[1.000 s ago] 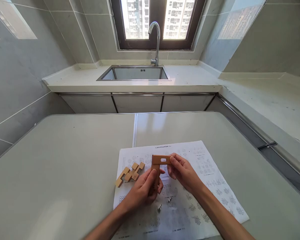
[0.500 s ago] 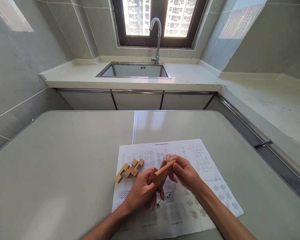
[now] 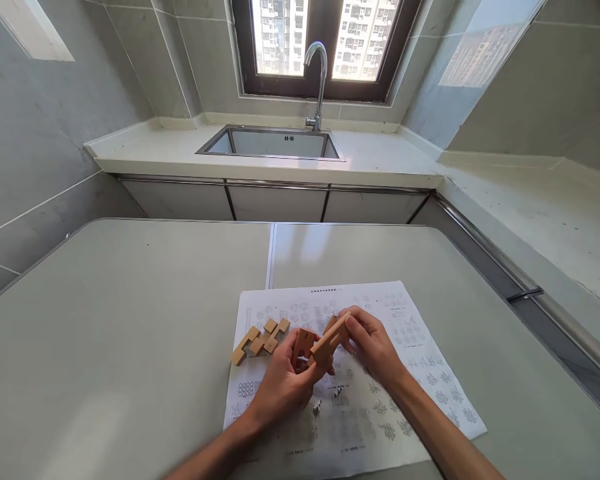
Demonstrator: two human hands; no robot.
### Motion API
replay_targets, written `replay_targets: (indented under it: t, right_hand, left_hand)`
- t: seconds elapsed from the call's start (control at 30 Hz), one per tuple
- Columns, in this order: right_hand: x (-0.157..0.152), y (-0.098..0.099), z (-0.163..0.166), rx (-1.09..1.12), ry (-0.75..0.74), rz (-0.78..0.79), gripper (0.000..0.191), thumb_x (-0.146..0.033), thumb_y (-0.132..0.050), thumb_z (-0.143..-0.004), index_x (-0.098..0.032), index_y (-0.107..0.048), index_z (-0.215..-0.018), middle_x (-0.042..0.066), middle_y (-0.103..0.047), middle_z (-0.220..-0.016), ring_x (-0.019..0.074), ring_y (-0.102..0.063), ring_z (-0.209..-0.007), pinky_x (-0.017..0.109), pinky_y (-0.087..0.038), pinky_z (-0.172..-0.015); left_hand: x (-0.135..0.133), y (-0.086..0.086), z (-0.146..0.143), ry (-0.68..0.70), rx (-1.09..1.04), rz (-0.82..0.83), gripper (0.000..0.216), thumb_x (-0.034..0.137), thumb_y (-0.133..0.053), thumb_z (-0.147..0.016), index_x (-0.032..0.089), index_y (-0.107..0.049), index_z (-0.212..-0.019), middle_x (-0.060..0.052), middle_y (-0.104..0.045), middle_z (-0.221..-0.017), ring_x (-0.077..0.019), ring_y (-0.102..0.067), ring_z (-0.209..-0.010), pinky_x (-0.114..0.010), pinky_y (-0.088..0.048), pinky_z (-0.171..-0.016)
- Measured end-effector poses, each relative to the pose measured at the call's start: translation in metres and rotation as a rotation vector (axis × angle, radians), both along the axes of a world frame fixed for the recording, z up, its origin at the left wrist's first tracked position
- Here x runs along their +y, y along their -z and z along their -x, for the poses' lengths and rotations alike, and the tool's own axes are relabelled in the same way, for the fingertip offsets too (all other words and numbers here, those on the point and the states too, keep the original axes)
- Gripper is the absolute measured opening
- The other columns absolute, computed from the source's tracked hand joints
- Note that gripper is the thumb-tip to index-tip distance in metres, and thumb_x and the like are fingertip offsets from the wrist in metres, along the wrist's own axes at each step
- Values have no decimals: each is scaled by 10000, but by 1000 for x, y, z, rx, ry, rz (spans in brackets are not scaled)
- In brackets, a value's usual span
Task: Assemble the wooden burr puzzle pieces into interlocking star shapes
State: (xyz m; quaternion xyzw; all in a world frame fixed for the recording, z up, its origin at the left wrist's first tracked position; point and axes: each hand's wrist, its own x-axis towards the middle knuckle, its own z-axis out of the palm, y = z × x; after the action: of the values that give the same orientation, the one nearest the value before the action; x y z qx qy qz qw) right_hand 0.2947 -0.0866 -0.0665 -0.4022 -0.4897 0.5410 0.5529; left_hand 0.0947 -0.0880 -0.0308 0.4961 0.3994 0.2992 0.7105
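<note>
Both my hands hold wooden puzzle pieces just above a printed instruction sheet [image 3: 410, 347] on the grey table [image 3: 130, 320]. My left hand [image 3: 285, 383] grips a notched wooden piece [image 3: 304, 343]. My right hand [image 3: 373, 343] pinches a flat wooden bar [image 3: 330, 341] that crosses the left piece at an angle. The two pieces touch between my fingertips. A small cluster of joined wooden puzzle pieces [image 3: 260, 341] lies on the sheet's left part, just left of my left hand.
Beyond the table runs a white counter [image 3: 380, 157] with a steel sink [image 3: 270, 143] and a curved tap [image 3: 319, 80] under a window [image 3: 325, 40]. The counter continues along the right wall. Grey tiled walls stand left and right.
The wooden pieces went from an upright L shape to tilted and crossed. Both hands dropped lower toward the sheet and turned the pieces. The camera view shifted slightly.
</note>
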Motion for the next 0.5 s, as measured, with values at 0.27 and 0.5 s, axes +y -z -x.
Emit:
replay_targets:
  t: [0.27, 0.5]
  right_hand:
    - [0, -13, -4, 73, 289, 51, 331, -553, -585, -1038, -238, -614, -939, -50, -555, -643, 104, -371, -427, 278, -330, -461]
    - [-2, -20, -1, -66, 367, 54, 285, -485, -627, -1036, -240, -542, -918, 39, -758, -965, 100, -538, -486, 273, -448, -497]
  left_hand:
    - [-1, 1, 2, -52, -8, -26, 429, 589, -679, -951, 179, -609, -1056, 17, -674, -666, -43, -355, -383, -180, -263, -394]
    - [-2, 5, -2, -159, -26, -11, 470, 617, -674, -940, 185, -569, -1094, 16, -659, -733, -40, -342, -411, -199, -271, -427]
